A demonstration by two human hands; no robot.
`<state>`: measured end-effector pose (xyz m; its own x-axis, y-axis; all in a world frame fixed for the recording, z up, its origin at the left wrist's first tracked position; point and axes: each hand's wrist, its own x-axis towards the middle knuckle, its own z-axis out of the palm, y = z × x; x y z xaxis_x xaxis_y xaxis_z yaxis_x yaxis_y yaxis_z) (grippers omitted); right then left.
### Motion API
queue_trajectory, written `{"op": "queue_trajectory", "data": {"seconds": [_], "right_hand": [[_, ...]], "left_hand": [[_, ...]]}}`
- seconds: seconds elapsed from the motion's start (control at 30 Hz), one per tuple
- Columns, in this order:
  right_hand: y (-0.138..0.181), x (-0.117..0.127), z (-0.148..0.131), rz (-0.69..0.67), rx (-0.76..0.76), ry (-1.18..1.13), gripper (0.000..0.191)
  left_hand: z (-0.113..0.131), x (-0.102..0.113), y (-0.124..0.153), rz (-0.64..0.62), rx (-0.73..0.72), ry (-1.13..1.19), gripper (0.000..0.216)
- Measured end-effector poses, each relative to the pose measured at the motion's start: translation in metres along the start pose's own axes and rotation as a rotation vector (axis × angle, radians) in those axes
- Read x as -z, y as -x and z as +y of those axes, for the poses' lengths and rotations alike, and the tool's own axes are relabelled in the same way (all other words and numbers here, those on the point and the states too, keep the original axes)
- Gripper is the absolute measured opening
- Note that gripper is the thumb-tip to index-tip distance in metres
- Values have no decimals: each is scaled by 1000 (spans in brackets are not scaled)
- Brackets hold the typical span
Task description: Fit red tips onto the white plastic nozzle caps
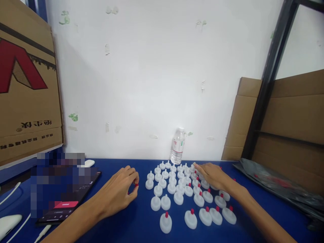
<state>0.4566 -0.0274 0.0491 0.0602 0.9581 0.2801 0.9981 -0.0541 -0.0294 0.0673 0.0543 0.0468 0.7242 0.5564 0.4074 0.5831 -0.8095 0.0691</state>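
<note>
My left hand (pixel 121 189) is closed in a pinch on a small red tip cap (pixel 136 185), left of the group of white parts. Many translucent white nozzle caps (pixel 171 188) stand upright on the blue table (pixel 141 224), their spouts pointing up. Several in front and to the right carry red tips, such as this capped nozzle cap (pixel 165 224). At the back right, my right hand (pixel 211 173) reaches over the group, its thumb and fingertips at the spout of a white nozzle cap (pixel 193 166). Its other fingers are partly hidden, and its forearm covers some caps.
A water bottle (pixel 178 146) stands against the white wall. On the left are a phone (pixel 73 199) with a cable, white devices (pixel 10 223) and a large cardboard box (pixel 27 101). Dark plastic bags (pixel 278 185) lie at the right by a metal post (pixel 264 91).
</note>
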Motion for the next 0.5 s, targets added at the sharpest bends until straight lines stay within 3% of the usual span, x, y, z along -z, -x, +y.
{"op": "queue_trajectory", "data": {"seconds": [0.13,0.3,0.43,0.5], "right_hand": [[0,1,-1,43,14,-33,70],[5,23,-20,209,76,-122,42],[18,26,-58,309,332,-341,24],[26,22,-80,310,478,-421,24]], "left_hand": [[4,-1,0,-9,13,18,8],[14,-5,1,138,-56,92,8],[30,-10,2,303,-215,161,9],[39,-12,3,342,-284,184,11]]}}
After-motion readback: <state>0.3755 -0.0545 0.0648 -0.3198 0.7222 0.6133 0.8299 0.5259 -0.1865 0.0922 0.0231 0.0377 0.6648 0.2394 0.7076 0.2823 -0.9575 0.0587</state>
